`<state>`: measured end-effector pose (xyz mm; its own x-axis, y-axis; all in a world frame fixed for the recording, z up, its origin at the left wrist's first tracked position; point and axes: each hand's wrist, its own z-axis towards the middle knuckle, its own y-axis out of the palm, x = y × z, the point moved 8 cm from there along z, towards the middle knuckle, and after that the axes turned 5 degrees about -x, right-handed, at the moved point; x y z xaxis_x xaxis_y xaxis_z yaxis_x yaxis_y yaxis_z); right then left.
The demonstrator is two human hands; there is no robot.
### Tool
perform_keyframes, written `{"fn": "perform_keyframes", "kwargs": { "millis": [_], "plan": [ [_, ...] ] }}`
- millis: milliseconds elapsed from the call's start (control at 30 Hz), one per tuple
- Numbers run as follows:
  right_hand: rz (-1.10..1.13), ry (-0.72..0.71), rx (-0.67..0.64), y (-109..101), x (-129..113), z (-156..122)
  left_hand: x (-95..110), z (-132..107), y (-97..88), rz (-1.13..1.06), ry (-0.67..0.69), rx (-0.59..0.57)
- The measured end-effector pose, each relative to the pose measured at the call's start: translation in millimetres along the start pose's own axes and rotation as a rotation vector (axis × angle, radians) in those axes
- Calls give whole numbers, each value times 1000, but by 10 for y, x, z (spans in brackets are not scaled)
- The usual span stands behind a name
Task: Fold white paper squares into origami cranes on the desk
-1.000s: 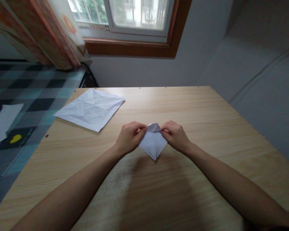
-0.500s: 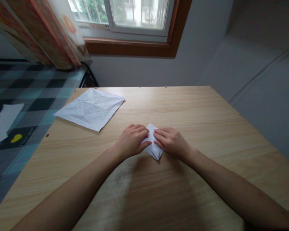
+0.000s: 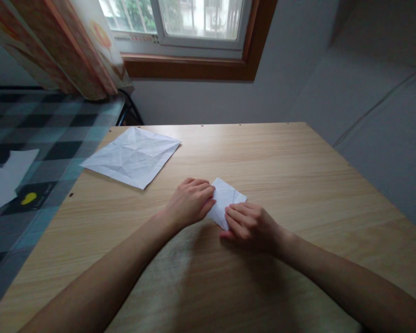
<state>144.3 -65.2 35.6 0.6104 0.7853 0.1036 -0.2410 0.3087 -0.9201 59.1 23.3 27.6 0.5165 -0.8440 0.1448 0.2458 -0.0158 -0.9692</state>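
Head view, and it's the pale wood-grain table (image 3: pixel 298 175) that fills most of the scene, running away toward the grey wall (image 3: pixel 298 60). Over on the left, beside the table, lies a plaid cover (image 3: pixel 60 150) in black, grey and teal squares. Far left, the orange-and-cream curtain (image 3: pixel 65 55) hangs with its flower print, and right next to it comes the window (image 3: pixel 201 21), bordered in brown wood. On the table's far left corner, here's a large white sheet (image 3: pixel 135 157), opened out flat and criss-crossed with creases. More white paper (image 3: pixel 14 171) lies on the cover at the left.

To the hands, at the middle of the table! The left hand (image 3: pixel 190 201) has its fingers together over the left edge of the small folded paper (image 3: pixel 225 196); whether they pinch it or only press, I cannot tell. The right hand (image 3: pixel 251 226), also with fingers together, lies over the near right part, thumb by the near corner; its grip can't be judged either. That folded paper sits on the table between the two, one corner pointing far, another pointing right.

Smaller again: a dark panel (image 3: pixel 45 192) on the cover shows a yellow shape (image 3: pixel 28 198), with tiny pale marks like lettering beneath, too small to read.
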Motion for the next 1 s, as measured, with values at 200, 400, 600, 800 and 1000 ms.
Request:
{"fn": "perform_keyframes", "kwargs": {
  "millis": [200, 400, 600, 800, 1000],
  "plan": [
    [143, -9, 100, -53, -35, -21, 31, -8, 8, 19, 18, -22],
    [378, 580, 271, 44, 618, -177, 46, -26, 40, 6, 47, -42],
    [823, 915, 336, 349, 953, -340, 16, -19, 61, -8, 19, -45],
    [1252, 1111, 436, 568, 1027, -447, 14, -18, 69, 9, 1, -40],
    [1491, 1142, 305, 615, 788, -303, -26, -44, 55, -23, -38, 31]
  ]
}}
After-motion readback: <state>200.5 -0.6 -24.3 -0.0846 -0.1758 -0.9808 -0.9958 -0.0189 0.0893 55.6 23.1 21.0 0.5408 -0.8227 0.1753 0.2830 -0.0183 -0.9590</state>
